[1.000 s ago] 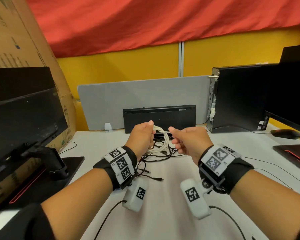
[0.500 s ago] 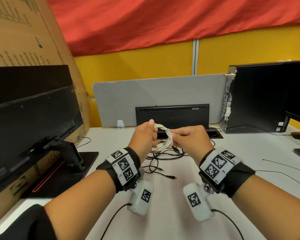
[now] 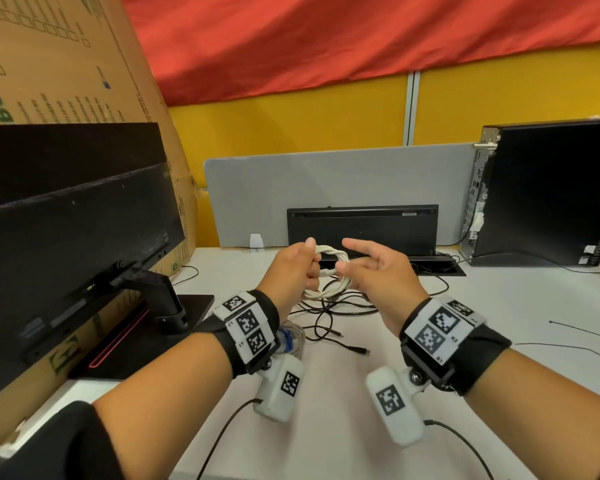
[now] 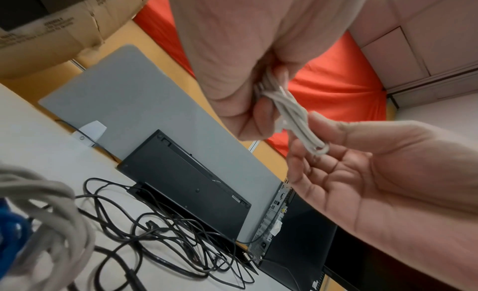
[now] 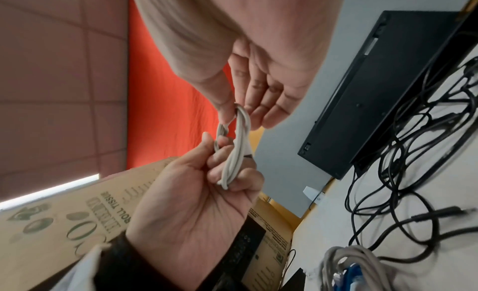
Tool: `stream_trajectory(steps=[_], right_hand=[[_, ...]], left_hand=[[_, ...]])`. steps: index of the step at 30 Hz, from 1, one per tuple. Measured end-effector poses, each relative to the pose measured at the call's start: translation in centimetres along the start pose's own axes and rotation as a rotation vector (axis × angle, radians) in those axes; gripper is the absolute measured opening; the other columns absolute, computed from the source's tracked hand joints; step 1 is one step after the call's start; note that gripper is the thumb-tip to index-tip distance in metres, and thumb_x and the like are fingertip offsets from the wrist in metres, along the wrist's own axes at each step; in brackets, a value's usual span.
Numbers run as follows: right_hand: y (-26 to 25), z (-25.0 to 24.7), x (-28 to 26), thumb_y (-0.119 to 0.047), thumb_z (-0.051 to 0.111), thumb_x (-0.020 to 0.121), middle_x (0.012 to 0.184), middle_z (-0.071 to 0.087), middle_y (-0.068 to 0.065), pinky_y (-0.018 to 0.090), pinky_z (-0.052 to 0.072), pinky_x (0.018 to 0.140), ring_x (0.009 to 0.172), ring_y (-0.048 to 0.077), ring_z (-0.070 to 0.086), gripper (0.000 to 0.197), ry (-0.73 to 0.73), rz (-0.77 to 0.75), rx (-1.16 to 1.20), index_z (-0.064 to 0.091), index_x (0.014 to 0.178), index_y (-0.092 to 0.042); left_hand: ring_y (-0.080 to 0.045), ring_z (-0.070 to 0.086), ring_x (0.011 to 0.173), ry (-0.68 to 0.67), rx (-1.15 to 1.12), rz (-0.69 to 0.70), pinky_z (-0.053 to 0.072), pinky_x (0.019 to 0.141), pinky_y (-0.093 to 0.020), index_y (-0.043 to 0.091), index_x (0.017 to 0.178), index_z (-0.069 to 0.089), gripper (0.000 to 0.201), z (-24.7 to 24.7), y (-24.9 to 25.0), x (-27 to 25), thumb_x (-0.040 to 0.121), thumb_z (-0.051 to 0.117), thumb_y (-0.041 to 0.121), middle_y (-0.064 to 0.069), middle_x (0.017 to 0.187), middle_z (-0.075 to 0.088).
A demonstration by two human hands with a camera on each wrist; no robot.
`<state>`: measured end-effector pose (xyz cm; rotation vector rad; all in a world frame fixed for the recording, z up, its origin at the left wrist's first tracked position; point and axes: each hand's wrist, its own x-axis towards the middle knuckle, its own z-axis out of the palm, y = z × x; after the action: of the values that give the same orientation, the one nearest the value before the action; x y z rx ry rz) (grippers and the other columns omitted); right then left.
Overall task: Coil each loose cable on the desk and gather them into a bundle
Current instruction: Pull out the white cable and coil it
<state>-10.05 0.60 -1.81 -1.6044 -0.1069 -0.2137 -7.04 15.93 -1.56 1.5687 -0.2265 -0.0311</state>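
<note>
**A:** ok so L hand (image 3: 289, 271) has its fingers curled round one side of the white cable coil (image 3: 329, 271), held up in the air above the desk (image 3: 326, 393), roughly in front of the black keyboard (image 3: 362, 227) that's propped on edge against the grey divider (image 3: 340, 188).

**B:** and the R hand (image 3: 378, 271)? From the head cam it looks mostly spread, fingers relaxed.

**A:** yeah, palm open, but in the R wrist view the thumb tip and fingers sit right at the far end of the loop. Touching it, maybe a light pinch, can't tell for sure tbh, that bit is small.

**B:** fair. What's under the hands?

**A:** tangle of black cables (image 3: 329, 313) lying loose on the desk, one plug end trailing toward the camera. Just beside the L wrist there's a grey cable bundle (image 3: 293, 336) w/ a blue connector, already coiled, lying on the desk.

**B:** and further out?

**A:** black monitor (image 3: 77, 244) on its stand at left w/ a cardboard box (image 3: 49, 64) behind it, black PC tower (image 3: 548, 192) at right. Yellow wall and red cloth at the back.
</note>
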Motion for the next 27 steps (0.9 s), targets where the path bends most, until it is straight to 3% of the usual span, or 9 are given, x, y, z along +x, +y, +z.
stream_trajectory(steps=[3, 6, 10, 12, 14, 17, 20, 24, 27], right_hand=[[0.2, -0.2, 0.4, -0.007, 0.07, 0.085, 0.077, 0.074, 0.0, 0.028, 0.05, 0.076, 0.072, 0.008, 0.067, 0.044, -0.01, 0.03, 0.142, 0.059, 0.123, -0.026], [0.5, -0.4, 0.5, 0.001, 0.065, 0.087, 0.081, 0.072, 0.006, 0.035, 0.051, 0.086, 0.08, 0.018, 0.064, 0.046, -0.023, 0.071, 0.27, 0.055, 0.127, -0.019], [0.4, -0.1, 0.4, 0.004, 0.056, 0.091, 0.107, 0.069, 0.019, 0.043, 0.05, 0.095, 0.095, 0.029, 0.064, 0.041, -0.11, 0.161, 0.406, 0.053, 0.126, -0.018], [0.4, 0.2, 0.5, 0.004, 0.053, 0.093, 0.114, 0.066, 0.022, 0.043, 0.05, 0.092, 0.097, 0.03, 0.064, 0.036, -0.127, 0.211, 0.492, 0.052, 0.124, -0.013], [0.5, 0.6, 0.7, -0.001, 0.056, 0.092, 0.109, 0.065, 0.017, 0.038, 0.052, 0.081, 0.089, 0.025, 0.063, 0.035, -0.131, 0.228, 0.514, 0.052, 0.126, -0.006], [0.7, 0.9, 0.8, 0.005, 0.066, 0.082, 0.101, 0.065, 0.014, 0.03, 0.052, 0.068, 0.081, 0.021, 0.063, 0.041, -0.171, 0.246, 0.295, 0.055, 0.121, -0.004], [1.0, 0.5, 0.9, 0.01, 0.071, 0.074, 0.097, 0.071, 0.018, 0.031, 0.055, 0.068, 0.079, 0.023, 0.067, 0.037, -0.243, 0.239, -0.052, 0.064, 0.107, -0.004], [2.3, 0.1, 0.7, 0.013, 0.075, 0.069, 0.093, 0.072, 0.023, 0.031, 0.054, 0.062, 0.075, 0.027, 0.068, 0.03, -0.293, 0.303, -0.248, 0.067, 0.096, 0.001], [3.7, 0.3, 0.6, 0.012, 0.075, 0.07, 0.092, 0.073, 0.023, 0.033, 0.058, 0.067, 0.074, 0.028, 0.07, 0.026, -0.392, 0.401, -0.358, 0.069, 0.092, 0.0]], left_hand=[[-0.009, 0.041, 0.049, -0.102, -0.135, -0.052, 0.035, 0.055, -0.023, 0.01, 0.089, 0.058, 0.019, -1.0, 0.3, 0.0, 0.1, 0.047, 0.022, 0.003, 0.058, 0.045], [-0.011, 0.051, 0.055, -0.151, -0.047, -0.039, 0.043, 0.06, -0.026, 0.007, 0.096, 0.062, 0.01, -1.8, 0.2, -0.1, 0.097, 0.053, 0.012, 0.002, 0.06, 0.053], [-0.01, 0.054, 0.063, -0.125, 0.063, -0.057, 0.042, 0.062, -0.027, 0.011, 0.095, 0.066, 0.018, -2.2, -0.2, -0.1, 0.1, 0.049, 0.013, -0.001, 0.071, 0.056], [-0.01, 0.054, 0.063, -0.105, 0.079, -0.074, 0.041, 0.063, -0.028, 0.011, 0.093, 0.066, 0.02, -2.3, -0.3, -0.1, 0.101, 0.048, 0.013, -0.003, 0.072, 0.055], [-0.011, 0.056, 0.064, -0.084, 0.105, -0.081, 0.044, 0.066, -0.029, 0.009, 0.096, 0.067, 0.018, -2.3, -0.4, -0.1, 0.1, 0.05, 0.013, -0.004, 0.073, 0.057], [-0.014, 0.058, 0.064, -0.028, 0.139, -0.099, 0.048, 0.071, -0.033, 0.004, 0.098, 0.068, 0.017, -2.7, -0.5, 0.1, 0.099, 0.052, 0.011, -0.007, 0.073, 0.061], [-0.014, 0.062, 0.06, 0.041, 0.194, -0.147, 0.053, 0.068, -0.031, 0.005, 0.093, 0.068, 0.014, -3.5, -0.8, 0.2, 0.097, 0.055, 0.01, -0.009, 0.075, 0.066], [-0.017, 0.063, 0.064, -0.033, 0.384, -0.254, 0.054, 0.062, -0.028, 0.002, 0.094, 0.07, 0.013, -4.2, -1.5, 0.0, 0.093, 0.062, 0.012, -0.008, 0.072, 0.071], [-0.01, 0.06, 0.052, -0.08, 0.654, -0.291, 0.051, 0.051, -0.018, 0.005, 0.086, 0.073, 0.012, -4.1, -2.0, -0.1, 0.089, 0.068, 0.015, -0.001, 0.062, 0.07]])
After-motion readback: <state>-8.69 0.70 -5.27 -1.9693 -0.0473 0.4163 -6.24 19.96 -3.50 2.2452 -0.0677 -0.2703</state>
